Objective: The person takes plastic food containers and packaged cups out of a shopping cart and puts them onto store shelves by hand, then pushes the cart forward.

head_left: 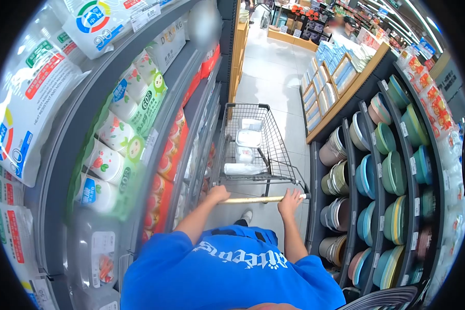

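A shopping cart [281, 142] stands in the aisle in front of me, its dark wire basket holding several white packages [249, 138]. My left hand [218, 194] is closed round the left end of the cart's pale yellow handle bar [253, 200]. Near the bar's right end, my right hand [290, 201] grips it with the fingers bent over the top. Both arms reach forward from my blue shirt [232, 268]. One light shoe [248, 216] shows below the handle.
Close on my left, shelves hold bagged cups [111, 150] and other plastic-wrapped packs [36, 98]. On my right, a dark rack holds stacked basins [395, 170] and buckets [333, 147]. Ahead, a wooden display [341, 82] borders the tiled floor [271, 67]; a person [349, 26] is beyond it.
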Demonstrator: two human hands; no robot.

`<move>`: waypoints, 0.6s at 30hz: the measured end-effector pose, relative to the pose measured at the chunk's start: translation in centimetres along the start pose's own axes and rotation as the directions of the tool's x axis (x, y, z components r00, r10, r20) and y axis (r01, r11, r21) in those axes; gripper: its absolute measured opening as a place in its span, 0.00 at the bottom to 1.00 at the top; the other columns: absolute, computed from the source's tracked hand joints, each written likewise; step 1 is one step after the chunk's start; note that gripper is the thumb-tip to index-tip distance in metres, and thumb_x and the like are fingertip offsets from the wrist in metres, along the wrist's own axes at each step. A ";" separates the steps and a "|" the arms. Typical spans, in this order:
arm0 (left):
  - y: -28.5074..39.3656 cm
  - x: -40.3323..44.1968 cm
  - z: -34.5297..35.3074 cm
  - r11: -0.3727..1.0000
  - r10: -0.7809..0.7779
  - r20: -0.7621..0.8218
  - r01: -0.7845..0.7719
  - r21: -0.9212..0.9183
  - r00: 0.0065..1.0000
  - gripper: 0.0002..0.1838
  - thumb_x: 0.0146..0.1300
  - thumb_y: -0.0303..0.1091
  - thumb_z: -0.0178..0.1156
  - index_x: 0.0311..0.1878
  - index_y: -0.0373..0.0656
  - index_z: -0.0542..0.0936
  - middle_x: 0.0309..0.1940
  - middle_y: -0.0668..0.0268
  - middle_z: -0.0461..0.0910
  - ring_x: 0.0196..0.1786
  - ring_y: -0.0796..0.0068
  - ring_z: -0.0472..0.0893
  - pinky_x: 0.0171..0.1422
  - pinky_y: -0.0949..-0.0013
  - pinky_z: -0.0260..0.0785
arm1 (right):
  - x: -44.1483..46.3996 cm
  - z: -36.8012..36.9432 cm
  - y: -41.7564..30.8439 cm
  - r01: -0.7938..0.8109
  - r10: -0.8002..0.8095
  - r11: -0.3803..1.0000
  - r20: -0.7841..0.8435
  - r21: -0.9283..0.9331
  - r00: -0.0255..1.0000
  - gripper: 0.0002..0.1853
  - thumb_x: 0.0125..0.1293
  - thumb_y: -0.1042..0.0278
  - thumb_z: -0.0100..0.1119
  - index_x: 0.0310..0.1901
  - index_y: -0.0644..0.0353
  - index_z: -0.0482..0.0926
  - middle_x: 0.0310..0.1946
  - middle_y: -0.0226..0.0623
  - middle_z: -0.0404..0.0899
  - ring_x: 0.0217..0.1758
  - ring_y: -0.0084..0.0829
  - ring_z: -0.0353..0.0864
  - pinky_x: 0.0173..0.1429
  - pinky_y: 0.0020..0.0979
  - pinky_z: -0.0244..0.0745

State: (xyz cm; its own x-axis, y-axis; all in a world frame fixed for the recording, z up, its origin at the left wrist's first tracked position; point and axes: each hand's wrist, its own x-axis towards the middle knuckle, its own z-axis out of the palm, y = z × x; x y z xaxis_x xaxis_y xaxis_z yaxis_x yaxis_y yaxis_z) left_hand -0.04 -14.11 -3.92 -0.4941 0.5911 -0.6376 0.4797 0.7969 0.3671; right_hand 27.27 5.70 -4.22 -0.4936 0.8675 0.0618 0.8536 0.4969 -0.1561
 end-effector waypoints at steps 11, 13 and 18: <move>-8.4 1.3 14.7 0.928 0.017 0.116 0.028 -0.372 0.993 0.31 0.64 0.58 0.57 0.54 0.38 0.84 0.57 0.46 0.80 0.63 0.48 0.79 0.69 0.55 0.70 | -10.6 0.6 7.1 -0.243 0.250 0.954 -0.015 0.176 0.968 0.22 0.64 0.74 0.51 0.60 0.58 0.79 0.71 0.43 0.69 0.83 0.44 0.49 0.80 0.62 0.40; -8.9 -0.3 15.4 0.939 0.018 0.146 0.034 -0.341 0.989 0.31 0.66 0.57 0.55 0.56 0.37 0.83 0.59 0.46 0.79 0.64 0.48 0.78 0.68 0.54 0.70 | -11.2 0.4 7.5 -0.326 0.323 0.933 0.041 0.154 0.945 0.21 0.67 0.64 0.57 0.61 0.54 0.79 0.73 0.39 0.67 0.83 0.44 0.47 0.79 0.65 0.41; -10.9 -4.3 17.0 0.889 -0.002 0.288 0.134 -0.438 0.958 0.43 0.63 0.52 0.64 0.66 0.19 0.68 0.69 0.38 0.68 0.72 0.46 0.70 0.74 0.57 0.62 | -14.6 -1.4 4.2 -0.458 0.459 0.888 0.016 -0.047 0.888 0.34 0.57 0.61 0.67 0.68 0.51 0.71 0.75 0.40 0.58 0.83 0.47 0.43 0.77 0.69 0.41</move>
State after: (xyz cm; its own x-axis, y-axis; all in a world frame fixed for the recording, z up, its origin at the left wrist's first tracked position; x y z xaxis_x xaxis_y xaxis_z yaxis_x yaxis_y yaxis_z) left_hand 9.16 -27.46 -16.66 -0.2654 0.5284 -0.8064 0.0424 0.8420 0.5378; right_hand 38.27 -4.85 -4.44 -0.0494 0.9982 -0.0329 0.9917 0.0452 -0.1202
